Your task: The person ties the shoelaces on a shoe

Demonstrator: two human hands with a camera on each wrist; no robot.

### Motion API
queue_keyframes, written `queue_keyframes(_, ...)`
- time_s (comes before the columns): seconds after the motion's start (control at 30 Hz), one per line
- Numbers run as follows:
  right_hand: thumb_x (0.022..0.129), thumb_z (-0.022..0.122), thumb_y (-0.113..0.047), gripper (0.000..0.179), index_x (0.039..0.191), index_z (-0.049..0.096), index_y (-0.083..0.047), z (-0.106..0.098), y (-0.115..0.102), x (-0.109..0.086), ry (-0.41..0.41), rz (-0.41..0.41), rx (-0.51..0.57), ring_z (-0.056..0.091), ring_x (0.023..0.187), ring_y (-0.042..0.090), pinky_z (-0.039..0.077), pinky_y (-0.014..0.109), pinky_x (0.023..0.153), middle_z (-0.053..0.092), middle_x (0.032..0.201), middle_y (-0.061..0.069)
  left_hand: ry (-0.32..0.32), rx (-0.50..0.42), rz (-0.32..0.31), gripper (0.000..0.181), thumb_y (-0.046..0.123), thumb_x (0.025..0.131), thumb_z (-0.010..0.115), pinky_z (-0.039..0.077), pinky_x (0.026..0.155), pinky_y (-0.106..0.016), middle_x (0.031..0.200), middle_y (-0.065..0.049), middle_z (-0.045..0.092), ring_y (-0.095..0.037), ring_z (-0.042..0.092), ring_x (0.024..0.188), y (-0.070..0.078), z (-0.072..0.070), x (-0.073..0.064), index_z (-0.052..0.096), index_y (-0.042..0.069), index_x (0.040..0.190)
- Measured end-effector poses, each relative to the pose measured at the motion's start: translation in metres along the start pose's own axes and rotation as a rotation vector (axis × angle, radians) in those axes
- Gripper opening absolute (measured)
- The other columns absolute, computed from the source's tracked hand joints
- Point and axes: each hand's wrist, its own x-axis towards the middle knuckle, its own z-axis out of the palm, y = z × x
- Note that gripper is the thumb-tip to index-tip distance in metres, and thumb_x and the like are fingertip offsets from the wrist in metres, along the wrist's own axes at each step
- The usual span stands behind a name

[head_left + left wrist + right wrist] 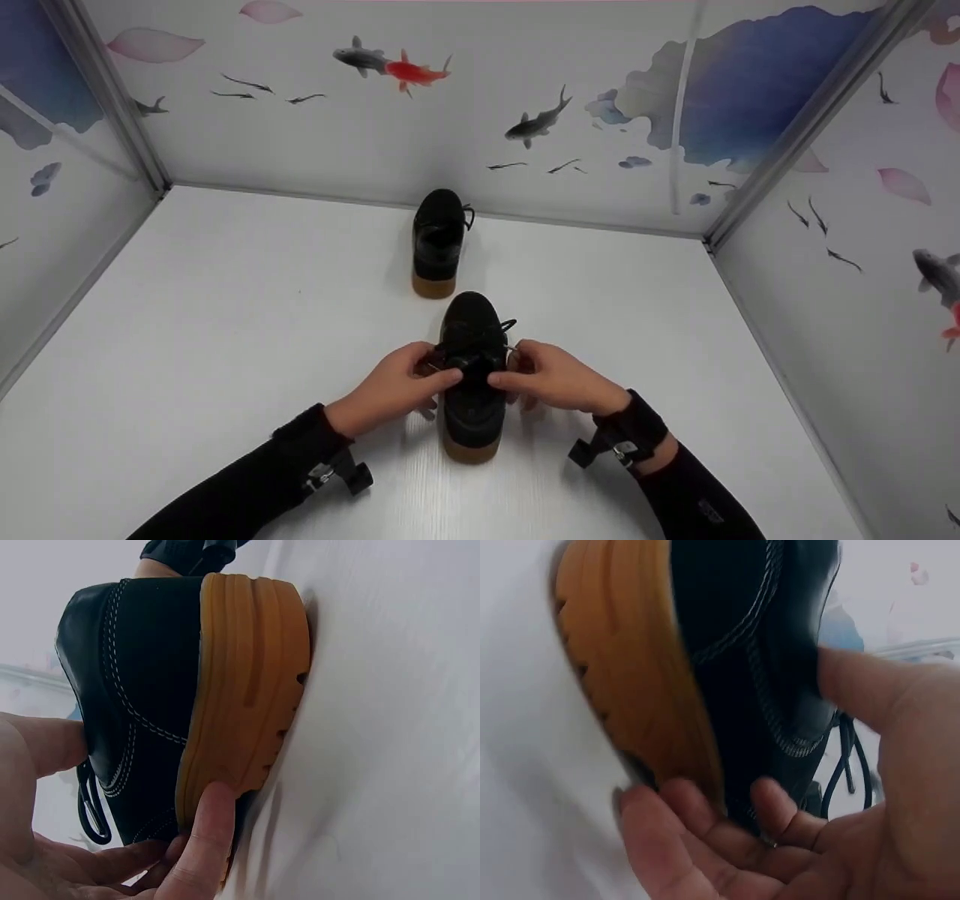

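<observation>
A black lace-up shoe [472, 319] with a tan sole stands upright on the white table, toe pointing away from me. My left hand [397, 384] grips its left side, thumb at the rim of the opening and the other fingers down along the upper and sole. On the opposite side my right hand [566, 379] holds it likewise, thumb at the opening's edge. White stitching and the thick tan sole [244, 682] fill the left wrist view. In the right wrist view, curled fingers lie along the sole's edge below a loop of black lace [861, 765].
Farther back, close to the rear wall, stands a matching black shoe [439, 214], its toe also pointing away. Walls printed with fish and petals [450, 142] enclose the white table [262, 300] at the back and both sides.
</observation>
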Motion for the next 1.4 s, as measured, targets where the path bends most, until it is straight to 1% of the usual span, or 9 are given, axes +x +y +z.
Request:
queue_keyframes(0.13,0.105,0.079,-0.047,0.043,0.105,0.062,-0.006,0.002,-0.004,-0.002,0.021,0.014,-0.001,0.077,0.081,0.034,0.066,0.052,0.072,0.078,0.095,0.016,0.002,-0.004,-0.003,0.054,0.039,0.103,0.08,0.067,0.078,-0.045,0.116,-0.015,0.072,-0.026,0.074,0.094,0.001,0.001,0.0,0.064,-0.003,0.134)
queue_keyframes(0.33,0.104,0.079,-0.045,0.041,0.106,0.063,-0.007,0.005,-0.007,-0.003,0.035,0.025,-0.006,0.077,0.081,0.036,0.066,0.052,0.071,0.078,0.092,0.013,0.008,-0.013,0.013,0.054,0.037,0.102,0.081,0.067,0.078,-0.046,0.119,-0.015,0.071,-0.023,0.073,0.095,0.002,0.003,-0.002,0.064,-0.002,0.135)
queue_keyframes(0.47,0.104,0.078,-0.039,0.037,0.107,0.062,-0.006,0.008,-0.009,-0.004,0.048,0.023,-0.001,0.077,0.08,0.037,0.067,0.052,0.069,0.076,0.092,0.011,0.029,-0.017,0.006,0.052,0.033,0.1,0.082,0.067,0.078,-0.045,0.12,-0.015,0.07,-0.023,0.073,0.093,0.003,0.006,-0.004,0.064,-0.002,0.133)
queue_keyframes(0.6,0.102,0.076,-0.032,0.031,0.107,0.063,-0.005,0.012,-0.013,-0.004,0.071,0.031,0.004,0.078,0.081,0.038,0.067,0.051,0.068,0.076,0.092,0.01,0.043,-0.028,-0.002,0.051,0.029,0.099,0.081,0.065,0.08,-0.041,0.123,-0.015,0.068,-0.023,0.073,0.098,0.003,0.009,-0.005,0.063,-0.003,0.134)
queue_keyframes(0.7,0.1,0.076,-0.028,0.028,0.105,0.063,-0.004,0.014,-0.014,-0.004,0.105,0.047,0.017,0.079,0.08,0.035,0.068,0.049,0.068,0.075,0.091,0.01,0.048,-0.053,-0.002,0.052,0.027,0.099,0.081,0.065,0.082,-0.038,0.124,-0.016,0.069,-0.023,0.073,0.101,0.004,0.011,-0.003,0.062,-0.004,0.136)
queue_keyframes(0.83,0.098,0.075,-0.022,0.024,0.102,0.062,-0.003,0.015,-0.016,-0.005,0.139,0.06,0.03,0.078,0.078,0.028,0.068,0.048,0.07,0.074,0.091,0.01,0.06,-0.071,0.009,0.051,0.025,0.098,0.081,0.065,0.081,-0.038,0.123,-0.017,0.069,-0.024,0.073,0.1,0.004,0.014,-0.002,0.063,-0.005,0.134)
queue_keyframes(1.0,0.094,0.07,-0.016,0.017,0.099,0.061,-0.003,0.014,-0.018,-0.006,0.182,0.063,0.009,0.077,0.076,0.025,0.068,0.048,0.07,0.073,0.089,0.01,0.076,-0.06,0.025,0.05,0.026,0.097,0.081,0.065,0.08,-0.038,0.123,-0.016,0.069,-0.024,0.073,0.099,0.005,0.019,0.001,0.064,-0.005,0.132)
queue_keyframes(1.2,0.095,0.068,-0.015,0.016,0.1,0.06,-0.003,0.012,-0.018,-0.002,0.244,0.091,0.01,0.077,0.075,0.027,0.068,0.048,0.071,0.071,0.09,0.012,0.085,-0.075,0.041,0.047,0.024,0.097,0.08,0.065,0.079,-0.038,0.121,-0.016,0.07,-0.023,0.073,0.095,0.006,0.021,0.014,0.064,-0.004,0.131)
queue_keyframes(1.4,0.097,0.069,-0.015,0.015,0.101,0.06,-0.004,0.007,-0.02,0.011,0.348,0.097,0.009,0.075,0.073,0.027,0.068,0.047,0.069,0.069,0.094,0.013,0.149,-0.054,0.078,0.046,0.02,0.094,0.077,0.063,0.079,-0.036,0.12,-0.015,0.07,-0.026,0.071,0.099,0.008,0.019,0.037,0.066,-0.003,0.132)
